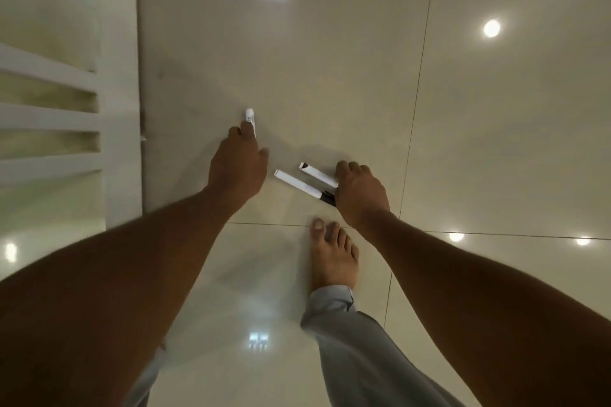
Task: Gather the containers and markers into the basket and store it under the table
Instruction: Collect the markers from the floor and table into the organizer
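Markers: 1 (250, 117) is gripped by the closed left hand (238, 164); 2 markers (299, 184) (318, 174) on the tiled floor (330, 59) are pinched by the right hand (361, 192)

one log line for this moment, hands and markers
left hand: on single marker | right hand: on two markers | surface: tiled floor | basket: not in view
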